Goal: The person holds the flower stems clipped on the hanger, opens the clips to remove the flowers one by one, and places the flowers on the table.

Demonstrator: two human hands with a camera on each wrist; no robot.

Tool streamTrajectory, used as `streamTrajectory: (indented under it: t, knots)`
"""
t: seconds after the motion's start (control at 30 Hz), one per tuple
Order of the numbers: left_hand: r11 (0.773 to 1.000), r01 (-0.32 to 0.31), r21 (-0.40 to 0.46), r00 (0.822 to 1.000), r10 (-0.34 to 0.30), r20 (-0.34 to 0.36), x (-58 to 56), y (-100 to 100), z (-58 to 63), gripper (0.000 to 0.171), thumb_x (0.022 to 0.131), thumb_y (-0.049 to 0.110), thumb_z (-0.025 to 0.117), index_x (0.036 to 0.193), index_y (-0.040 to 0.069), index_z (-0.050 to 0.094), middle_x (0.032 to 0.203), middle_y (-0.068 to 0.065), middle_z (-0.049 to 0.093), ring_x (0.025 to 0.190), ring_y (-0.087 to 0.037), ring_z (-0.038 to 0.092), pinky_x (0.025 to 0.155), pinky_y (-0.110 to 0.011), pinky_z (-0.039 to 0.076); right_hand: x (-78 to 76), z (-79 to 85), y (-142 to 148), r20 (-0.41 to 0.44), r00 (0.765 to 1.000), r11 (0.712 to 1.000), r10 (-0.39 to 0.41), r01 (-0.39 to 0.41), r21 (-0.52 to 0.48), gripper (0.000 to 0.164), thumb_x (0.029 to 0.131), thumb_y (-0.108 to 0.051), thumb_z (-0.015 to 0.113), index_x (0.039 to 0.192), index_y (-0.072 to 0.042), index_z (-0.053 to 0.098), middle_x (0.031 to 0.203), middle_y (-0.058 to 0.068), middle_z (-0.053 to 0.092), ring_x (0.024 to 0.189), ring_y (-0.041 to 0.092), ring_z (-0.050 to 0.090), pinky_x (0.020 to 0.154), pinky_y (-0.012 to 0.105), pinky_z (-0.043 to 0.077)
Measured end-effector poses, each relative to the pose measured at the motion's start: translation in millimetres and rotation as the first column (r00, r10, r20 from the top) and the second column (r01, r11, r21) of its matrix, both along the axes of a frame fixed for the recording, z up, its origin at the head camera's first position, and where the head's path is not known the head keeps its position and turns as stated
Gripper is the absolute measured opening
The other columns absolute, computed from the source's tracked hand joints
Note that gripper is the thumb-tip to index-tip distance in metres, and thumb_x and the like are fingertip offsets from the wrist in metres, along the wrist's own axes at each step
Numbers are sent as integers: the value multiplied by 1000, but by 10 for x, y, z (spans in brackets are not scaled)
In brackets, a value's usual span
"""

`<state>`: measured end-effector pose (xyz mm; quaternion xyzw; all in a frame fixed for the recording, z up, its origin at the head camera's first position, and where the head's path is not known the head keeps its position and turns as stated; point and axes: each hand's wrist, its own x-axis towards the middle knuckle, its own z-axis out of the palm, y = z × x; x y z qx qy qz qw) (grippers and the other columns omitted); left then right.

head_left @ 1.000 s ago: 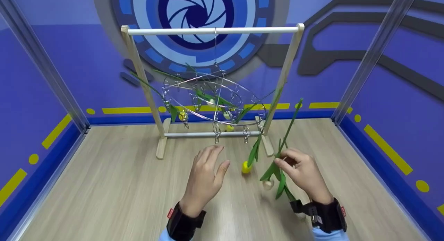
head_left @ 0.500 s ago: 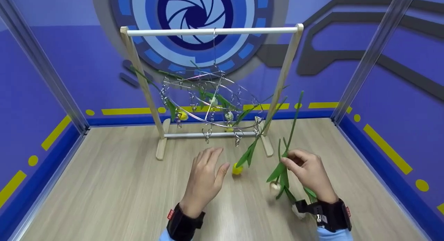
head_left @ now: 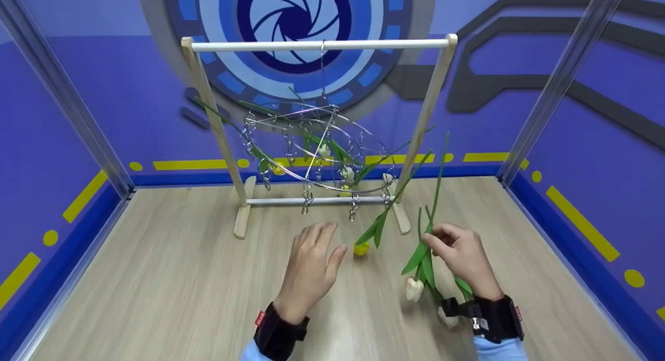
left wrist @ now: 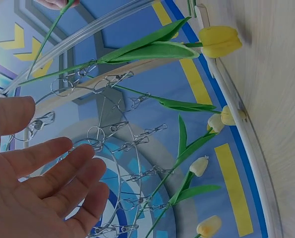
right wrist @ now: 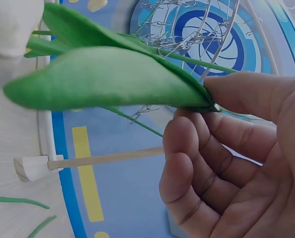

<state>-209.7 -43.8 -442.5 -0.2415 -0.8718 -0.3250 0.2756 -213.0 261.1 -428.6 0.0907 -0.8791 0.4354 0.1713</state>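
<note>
My right hand (head_left: 462, 254) pinches the green stem of a white tulip (head_left: 414, 289) between thumb and forefinger, its bloom hanging down and its stem pointing up. In the right wrist view the tulip's broad leaf (right wrist: 107, 79) spreads out from the pinch. My left hand (head_left: 309, 265) is raised in front of the round wire clip hanger (head_left: 354, 199), fingers spread and holding nothing. A yellow tulip (head_left: 361, 248) hangs head down at the hanger's right side. Several more tulips, such as a white one (left wrist: 199, 166) in the left wrist view, hang from its clips.
The hanger hooks over the white top bar (head_left: 249, 47) of a wooden-legged rack (head_left: 435, 96). Another white tulip (head_left: 448, 317) lies on the wood-grain table (head_left: 171, 278), partly hidden by the right wrist strap (head_left: 491, 319). Printed blue walls (head_left: 93, 91) enclose the table.
My right hand has shifted slightly right with the white tulip, whose bloom swings down and right. The hanger has turned a little, its front clips moving left. The left hand stays almost in place.
</note>
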Motion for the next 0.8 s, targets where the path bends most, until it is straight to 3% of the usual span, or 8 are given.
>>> streamTrajectory:
  t: [0.57, 0.8]
  knots:
    - [999, 13, -39, 1000, -12, 24, -31, 18, -77, 44, 104, 30, 64, 135, -1, 62, 129, -17, 63, 120, -32, 60, 95, -48, 49, -112, -123, -32, 179, 984, 1000, -21, 21, 1, 7, 98, -9, 69, 97, -5, 75, 76, 3, 69, 67, 19, 65, 61, 24, 50]
    - [996, 31, -82, 996, -23, 88, -35, 19, -109, 47, 102, 25, 66, 140, -2, 59, 135, -17, 60, 127, -33, 56, 103, -51, 47, -142, -186, -35, 257, 966, 1000, -2, 9, -25, 7, 97, -9, 68, 93, -5, 74, 75, 4, 67, 65, 17, 61, 60, 25, 49]
